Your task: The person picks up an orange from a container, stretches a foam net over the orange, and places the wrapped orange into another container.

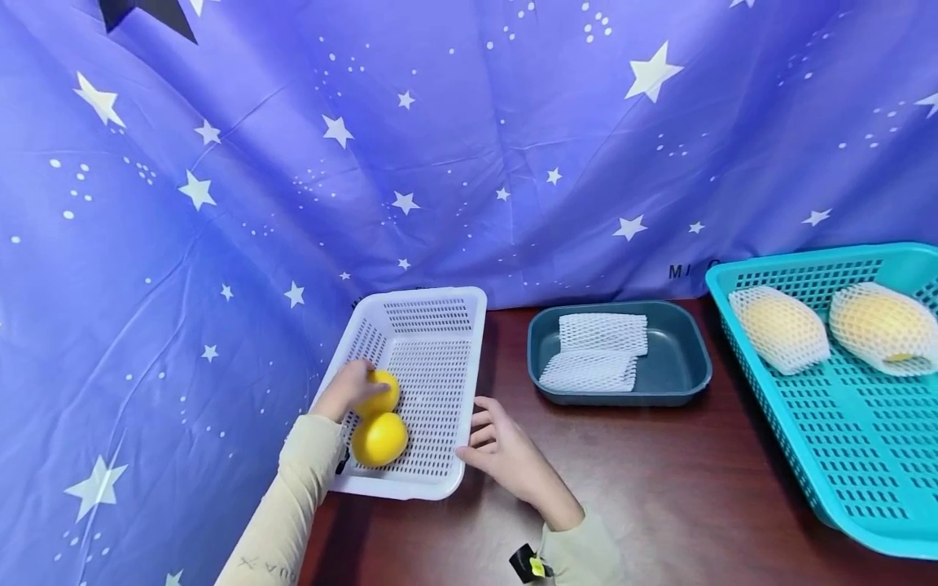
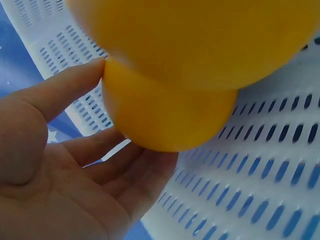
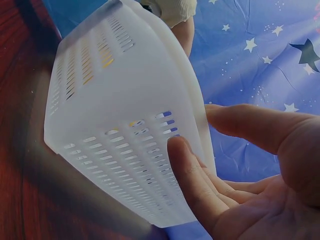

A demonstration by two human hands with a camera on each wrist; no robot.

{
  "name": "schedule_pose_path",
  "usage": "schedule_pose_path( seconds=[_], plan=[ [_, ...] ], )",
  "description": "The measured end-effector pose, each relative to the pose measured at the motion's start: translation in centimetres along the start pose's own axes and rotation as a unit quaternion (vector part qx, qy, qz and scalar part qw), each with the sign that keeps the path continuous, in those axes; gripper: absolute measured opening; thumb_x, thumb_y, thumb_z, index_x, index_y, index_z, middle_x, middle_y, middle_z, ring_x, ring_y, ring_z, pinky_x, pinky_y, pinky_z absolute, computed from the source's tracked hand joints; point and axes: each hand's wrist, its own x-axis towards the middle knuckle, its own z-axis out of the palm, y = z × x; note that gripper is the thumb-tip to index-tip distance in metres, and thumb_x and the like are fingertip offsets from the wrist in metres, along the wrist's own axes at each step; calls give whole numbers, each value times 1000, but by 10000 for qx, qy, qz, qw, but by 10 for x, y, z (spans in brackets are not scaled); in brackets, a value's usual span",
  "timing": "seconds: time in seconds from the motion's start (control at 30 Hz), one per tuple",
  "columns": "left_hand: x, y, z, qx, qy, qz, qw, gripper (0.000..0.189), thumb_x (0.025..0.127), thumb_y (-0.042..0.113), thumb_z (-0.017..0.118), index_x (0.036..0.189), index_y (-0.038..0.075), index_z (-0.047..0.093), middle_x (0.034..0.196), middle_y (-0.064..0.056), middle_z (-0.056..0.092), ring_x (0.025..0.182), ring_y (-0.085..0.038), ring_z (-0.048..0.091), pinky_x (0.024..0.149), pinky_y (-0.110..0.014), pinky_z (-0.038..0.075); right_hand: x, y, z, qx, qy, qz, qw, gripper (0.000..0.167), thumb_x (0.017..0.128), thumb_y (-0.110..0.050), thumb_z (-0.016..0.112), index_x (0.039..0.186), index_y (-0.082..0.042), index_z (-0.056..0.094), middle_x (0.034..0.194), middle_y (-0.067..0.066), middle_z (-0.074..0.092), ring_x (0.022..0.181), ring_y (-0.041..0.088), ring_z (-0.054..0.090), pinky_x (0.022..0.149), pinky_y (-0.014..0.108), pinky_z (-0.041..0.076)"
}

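Two smooth, round yellow fruits lie at the left side of a white plastic basket (image 1: 475, 342). My left hand (image 1: 346, 391) reaches over the basket's left wall and holds the farther yellow fruit (image 1: 383, 395) between thumb and fingers. In the left wrist view, the thumb is on one side of that fruit (image 2: 165, 120) and the fingers on the other. Right beside it sits the nearer yellow fruit (image 1: 379, 440), large at the top of the left wrist view. At the basket's right wall, my right hand (image 1: 509, 452) grips the rim, thumb over it and fingers against the outside.
A dark blue-grey tray (image 1: 677, 358) with two white foam net sleeves (image 1: 602, 334) stands right of the basket. Farther right, a large teal basket (image 1: 843, 456) holds two yellow fruits in foam nets (image 1: 780, 330). A starry blue cloth (image 1: 440, 146) hangs behind the brown table (image 1: 645, 480).
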Motion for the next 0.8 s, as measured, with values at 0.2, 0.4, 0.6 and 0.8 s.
schedule_pose_path(
  seconds=[0.2,0.4,0.6,0.8],
  plan=[
    [-6,-5,8,-95,-87,-159,9998,55,93,18,69,134,-13,50,135,-32,54,127,-45,50,110,-52,39,0,1,4,71,-134,1,9999,70,86,-7,74,141,9,35,119,22,60,90,22,67,75,24,55],
    [-5,5,9,-97,-258,-170,9995,57,95,21,67,140,-8,49,139,-30,52,128,-43,50,111,-52,38,1,2,4,33,-87,12,10000,69,85,-7,74,141,8,36,119,20,60,90,21,66,75,24,54],
    [-3,10,13,-189,-585,-131,9980,75,83,24,80,145,-2,45,137,-27,55,119,-40,55,105,-53,43,1,1,1,74,-46,80,9999,70,85,-7,75,141,8,36,120,21,59,90,22,66,74,25,54],
    [-1,7,16,-77,-808,-69,9967,86,75,21,86,147,2,43,136,-26,54,117,-40,54,102,-56,44,2,2,-2,127,-32,153,9998,70,85,-8,76,141,6,37,120,20,58,90,22,66,75,26,54]
  ],
)
